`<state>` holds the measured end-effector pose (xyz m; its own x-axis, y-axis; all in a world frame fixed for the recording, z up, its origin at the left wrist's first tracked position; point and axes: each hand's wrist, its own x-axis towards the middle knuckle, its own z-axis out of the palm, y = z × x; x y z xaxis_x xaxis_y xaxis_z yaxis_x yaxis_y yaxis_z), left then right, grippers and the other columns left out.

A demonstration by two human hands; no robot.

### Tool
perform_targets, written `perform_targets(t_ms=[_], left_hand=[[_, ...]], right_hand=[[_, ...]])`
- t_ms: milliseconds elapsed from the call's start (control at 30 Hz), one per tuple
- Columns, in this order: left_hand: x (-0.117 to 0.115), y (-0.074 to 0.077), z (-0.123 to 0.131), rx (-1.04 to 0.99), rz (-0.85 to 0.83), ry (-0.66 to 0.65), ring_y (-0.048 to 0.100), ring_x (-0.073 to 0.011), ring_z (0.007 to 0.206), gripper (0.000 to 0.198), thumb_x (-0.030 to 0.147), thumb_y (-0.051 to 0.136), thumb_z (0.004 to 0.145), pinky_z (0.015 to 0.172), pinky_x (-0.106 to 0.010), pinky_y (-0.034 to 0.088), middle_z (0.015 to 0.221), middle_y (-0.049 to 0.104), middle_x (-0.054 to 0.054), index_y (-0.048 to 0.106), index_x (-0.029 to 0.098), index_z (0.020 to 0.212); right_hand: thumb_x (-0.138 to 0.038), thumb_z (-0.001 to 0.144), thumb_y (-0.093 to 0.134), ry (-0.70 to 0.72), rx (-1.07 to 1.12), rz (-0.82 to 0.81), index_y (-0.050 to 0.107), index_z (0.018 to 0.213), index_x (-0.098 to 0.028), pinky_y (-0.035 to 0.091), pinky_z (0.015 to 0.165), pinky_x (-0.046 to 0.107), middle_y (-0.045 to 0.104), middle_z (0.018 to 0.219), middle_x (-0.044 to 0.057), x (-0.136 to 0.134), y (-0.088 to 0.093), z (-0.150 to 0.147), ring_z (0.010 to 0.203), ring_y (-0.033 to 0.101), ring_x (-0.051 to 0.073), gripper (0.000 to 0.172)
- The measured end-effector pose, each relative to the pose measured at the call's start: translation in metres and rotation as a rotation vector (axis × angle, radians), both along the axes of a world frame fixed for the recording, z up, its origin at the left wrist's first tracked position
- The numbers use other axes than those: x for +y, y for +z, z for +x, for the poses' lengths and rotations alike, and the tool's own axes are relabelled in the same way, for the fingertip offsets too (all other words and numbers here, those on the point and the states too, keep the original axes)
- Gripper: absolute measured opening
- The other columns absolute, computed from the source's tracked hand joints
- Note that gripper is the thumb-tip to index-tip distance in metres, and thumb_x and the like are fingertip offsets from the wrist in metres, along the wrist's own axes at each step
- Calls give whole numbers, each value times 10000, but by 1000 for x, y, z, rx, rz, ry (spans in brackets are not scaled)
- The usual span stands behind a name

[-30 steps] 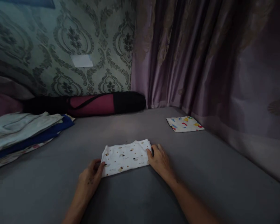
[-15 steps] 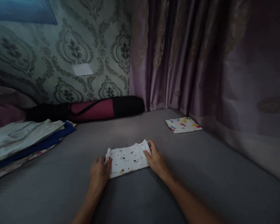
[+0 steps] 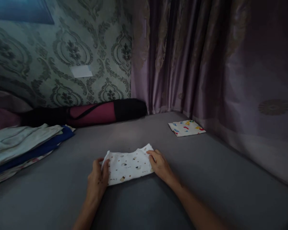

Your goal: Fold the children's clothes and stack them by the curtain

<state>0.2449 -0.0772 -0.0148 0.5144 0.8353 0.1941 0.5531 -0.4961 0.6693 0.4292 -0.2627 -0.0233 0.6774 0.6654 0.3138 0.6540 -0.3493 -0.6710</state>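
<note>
A folded white cloth (image 3: 128,166) with small printed figures lies in front of me on the grey bed surface (image 3: 134,204). My left hand (image 3: 98,175) grips its left edge, thumb on top and fingers behind. At the opposite end, my right hand (image 3: 160,164) pinches the right edge, thumb and fingers closed on the fabric. The cloth's top corners stick up a little by both hands. Its underside is hidden.
Farther back on the right lies a folded cloth with colourful prints (image 3: 186,128). A pile of garments (image 3: 26,140) sits at the left. Along the patterned wall rests a long pink and black bag (image 3: 93,113). A purple curtain (image 3: 168,64) hangs along the right side.
My left hand has shifted slightly left and lifted a bit with the cloth's left edge, stretching the cloth wider. My right fingers have closed over its right edge. The view has turned slightly right.
</note>
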Motion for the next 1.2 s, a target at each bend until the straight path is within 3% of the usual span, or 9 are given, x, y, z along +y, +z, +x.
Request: perform_targets(t_ms=[133,300,400,667,800,933,1000,1100,1200], left_hand=[[-2,6,-5,28,35,64,645,-215,690,413,452,338,931,596,-270,445,783,664,-66,494,183,1202],[-2,5,-7,310,27,13,656,-222,740,396,374,372,936,626,-268,436,793,685,-94,510,150,1233],[0,5,-8,387,58,17,663,-243,799,393,389,386,935,633,-278,436,875,698,-132,536,134,1193],[9,-2,-10,331,78,47,665,-240,848,336,305,369,929,687,-287,449,919,709,-141,595,141,1115],[15,-8,-12,318,109,76,661,-236,857,339,278,372,919,723,-293,465,930,699,-141,615,131,1104],[15,-1,-14,242,287,125,624,-259,947,374,258,370,915,793,-339,479,1069,631,-196,580,82,1170],[11,7,-12,208,366,43,600,-259,984,354,236,362,917,837,-357,473,1079,615,-187,594,96,1146],[-3,18,0,199,381,-251,589,-236,999,327,185,359,914,900,-362,457,1051,641,-141,606,133,1120],[-21,19,18,200,376,-497,565,-223,1109,355,183,346,932,991,-359,418,1177,632,-135,569,135,1205]], right_hand=[[-142,882,410,-49,-7,-35,655,1110,-181,425,890,254,629,1010,68,-3,3,-3,952,593,165,336],[-140,861,438,-44,-10,-255,656,1090,-211,413,851,258,614,1054,72,-5,-2,-2,925,594,170,325],[-132,848,443,-35,-22,-284,657,1088,-204,405,836,254,612,1071,79,-4,-4,-1,939,589,174,329],[-165,820,490,-60,31,-267,694,1037,-218,397,711,239,640,954,45,-4,-1,8,732,554,136,302],[-201,825,517,-19,33,-246,703,1035,-215,402,728,241,647,923,39,-4,-3,12,742,557,139,280],[-216,840,513,-34,25,-244,705,1028,-222,404,754,244,653,954,46,-4,-2,10,821,582,155,269],[-215,844,511,-42,19,-254,702,1039,-223,403,754,242,657,969,47,-4,-2,9,828,585,155,273],[-212,844,508,-53,-3,-272,704,1038,-221,400,723,240,656,957,47,-3,-2,9,771,574,146,276],[-224,846,503,-45,-14,-266,706,1037,-215,401,701,243,651,946,49,-3,-4,10,723,557,139,279]])
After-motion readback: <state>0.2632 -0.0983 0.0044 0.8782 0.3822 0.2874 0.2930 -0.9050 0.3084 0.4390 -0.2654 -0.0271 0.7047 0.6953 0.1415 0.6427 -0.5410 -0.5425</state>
